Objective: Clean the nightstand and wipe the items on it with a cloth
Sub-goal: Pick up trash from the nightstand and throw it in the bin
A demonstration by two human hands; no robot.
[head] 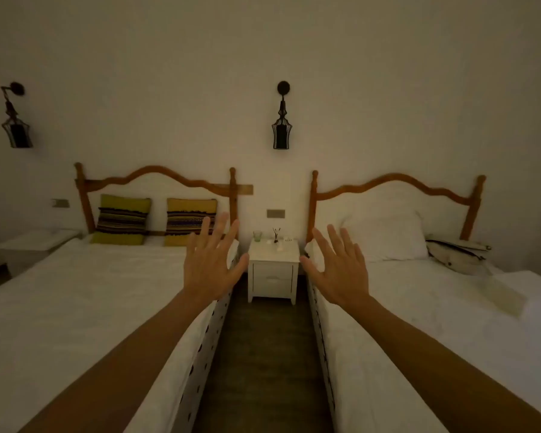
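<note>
Two bare forearms stretched forward from the bottom corners, nearest the lens, ending in a left hand (211, 262) and a right hand (341, 267) raised with backs to the camera. Both fully spread, fingers fanned wide, nothing held in either; no cloth anywhere in view. Framed between them, well ahead and untouched: a small white wooden nightstand with two drawers (273, 270), standing against the wall at the far end of a dark floor aisle (263, 354). Flanked closely by a white-sheeted bed with a curved wooden headboard and two striped yellow cushions (91, 292) on the left, and a matching white bed with a plain white pillow (419, 292) on the right. On the nightstand top, a small green glass tumbler (257, 236) at the back left corner, a little reed diffuser with dark sticks (275, 235) near the middle back, and some tiny pale bits toward the right and front, too small to identify. Surface looks pale and uncluttered in dim, yellowish light; dust or marks impossible to judge. Probably the very start: no wiping begun. Next move likely calls for fetching a cloth, walking up the aisle, then lifting the fragile glass and tippy diffuser aside with care before wiping.
</note>
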